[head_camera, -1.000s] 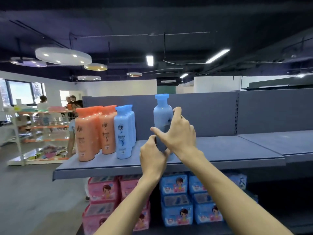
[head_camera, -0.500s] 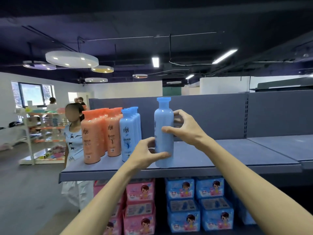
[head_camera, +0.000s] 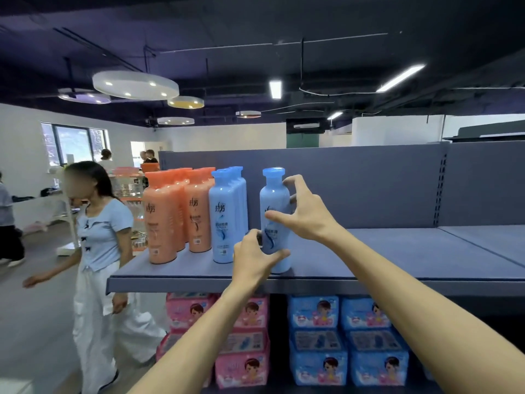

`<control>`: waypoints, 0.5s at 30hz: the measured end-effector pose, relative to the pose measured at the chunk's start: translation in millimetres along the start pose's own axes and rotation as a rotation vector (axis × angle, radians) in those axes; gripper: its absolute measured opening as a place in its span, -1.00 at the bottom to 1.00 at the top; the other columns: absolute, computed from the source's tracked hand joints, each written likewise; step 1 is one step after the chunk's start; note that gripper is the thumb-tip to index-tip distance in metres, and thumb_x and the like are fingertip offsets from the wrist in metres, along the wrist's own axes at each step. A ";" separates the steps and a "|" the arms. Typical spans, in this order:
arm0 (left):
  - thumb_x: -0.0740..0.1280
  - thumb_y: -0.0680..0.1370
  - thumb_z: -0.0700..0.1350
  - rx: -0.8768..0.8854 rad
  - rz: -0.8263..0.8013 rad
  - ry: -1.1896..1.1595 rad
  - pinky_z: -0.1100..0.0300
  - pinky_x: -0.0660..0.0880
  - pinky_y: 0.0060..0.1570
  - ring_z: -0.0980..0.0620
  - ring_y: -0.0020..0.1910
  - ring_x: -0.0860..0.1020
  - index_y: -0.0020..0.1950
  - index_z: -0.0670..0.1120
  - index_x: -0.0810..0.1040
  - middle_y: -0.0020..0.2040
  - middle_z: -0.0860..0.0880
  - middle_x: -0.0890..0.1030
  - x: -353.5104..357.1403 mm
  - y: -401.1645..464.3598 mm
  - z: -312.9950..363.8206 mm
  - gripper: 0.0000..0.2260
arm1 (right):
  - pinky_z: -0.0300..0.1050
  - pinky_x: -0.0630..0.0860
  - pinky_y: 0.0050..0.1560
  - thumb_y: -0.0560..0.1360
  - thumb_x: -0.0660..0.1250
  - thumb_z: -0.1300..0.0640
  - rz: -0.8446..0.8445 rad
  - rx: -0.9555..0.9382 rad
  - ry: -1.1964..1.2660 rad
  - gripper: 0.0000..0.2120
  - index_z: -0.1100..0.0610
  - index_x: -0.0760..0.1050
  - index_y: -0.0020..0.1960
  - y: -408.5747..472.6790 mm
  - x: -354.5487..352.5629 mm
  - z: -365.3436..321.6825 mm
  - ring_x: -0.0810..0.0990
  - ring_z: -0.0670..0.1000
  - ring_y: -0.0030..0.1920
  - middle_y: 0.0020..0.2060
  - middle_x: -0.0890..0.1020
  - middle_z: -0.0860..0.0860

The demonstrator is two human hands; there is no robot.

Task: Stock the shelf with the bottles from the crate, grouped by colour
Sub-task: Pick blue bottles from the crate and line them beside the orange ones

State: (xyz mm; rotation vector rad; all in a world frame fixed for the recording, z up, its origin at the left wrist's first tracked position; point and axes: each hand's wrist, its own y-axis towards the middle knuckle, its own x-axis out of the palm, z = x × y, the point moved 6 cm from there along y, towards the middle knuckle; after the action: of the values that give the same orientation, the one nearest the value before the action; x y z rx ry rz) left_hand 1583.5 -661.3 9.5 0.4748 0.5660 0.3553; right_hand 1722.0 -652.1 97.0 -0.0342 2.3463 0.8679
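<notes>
On shelf front, blue bottle upright, cap up, L hand gripping base, R hand loosely cupping mid-body.

A single wide-angle camera on the person's head looks forward and slightly down along both forearms, close to the grey shelf at about its top level, taking in the dark ceiling above and the shop floor off to the left.
</notes>
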 end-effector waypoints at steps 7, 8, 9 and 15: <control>0.51 0.37 0.17 -0.021 0.059 0.166 0.05 0.47 -0.17 -0.05 -0.11 0.56 -0.06 -0.13 0.47 -0.15 0.01 0.59 12.9 21.5 -14.8 -0.56 | -0.03 0.65 -0.13 0.46 0.46 -0.09 -0.086 0.034 0.048 -0.49 -0.07 0.26 0.27 33.4 21.5 26.2 0.63 0.02 -0.07 -0.02 0.61 -0.03; 0.50 0.39 0.17 -0.034 0.068 0.201 0.08 0.40 -0.19 -0.08 -0.09 0.55 -0.06 -0.13 0.44 -0.14 -0.01 0.58 15.7 26.9 -16.5 -0.56 | -0.01 0.66 -0.13 0.46 0.46 -0.08 -0.090 0.043 0.049 -0.50 -0.06 0.27 0.26 39.6 24.1 30.0 0.63 0.03 -0.04 -0.02 0.61 -0.02; 0.49 0.41 0.15 -0.046 0.072 0.225 0.11 0.35 -0.19 -0.09 -0.06 0.54 -0.05 -0.14 0.42 -0.11 -0.03 0.58 19.0 33.1 -18.3 -0.57 | -0.06 0.65 -0.20 0.47 0.46 -0.07 -0.088 0.049 0.038 -0.51 -0.05 0.28 0.27 46.1 26.1 32.9 0.62 0.03 -0.04 -0.02 0.61 -0.01; 0.44 0.49 0.06 -0.113 0.065 0.276 0.01 0.43 -0.06 -0.23 0.07 0.54 0.07 -0.21 0.40 0.05 -0.17 0.57 43.4 71.3 -33.2 -0.59 | -0.17 0.46 -0.13 0.50 0.45 -0.02 -0.047 0.044 -0.041 -0.44 0.04 0.28 0.39 86.7 44.3 54.1 0.57 0.03 -0.02 0.01 0.59 0.01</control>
State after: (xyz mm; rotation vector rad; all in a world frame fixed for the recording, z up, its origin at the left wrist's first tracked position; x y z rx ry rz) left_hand 1584.9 -571.7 3.5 0.3371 0.7943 0.5169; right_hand 1696.4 -543.9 90.3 -0.0532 2.3157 0.7871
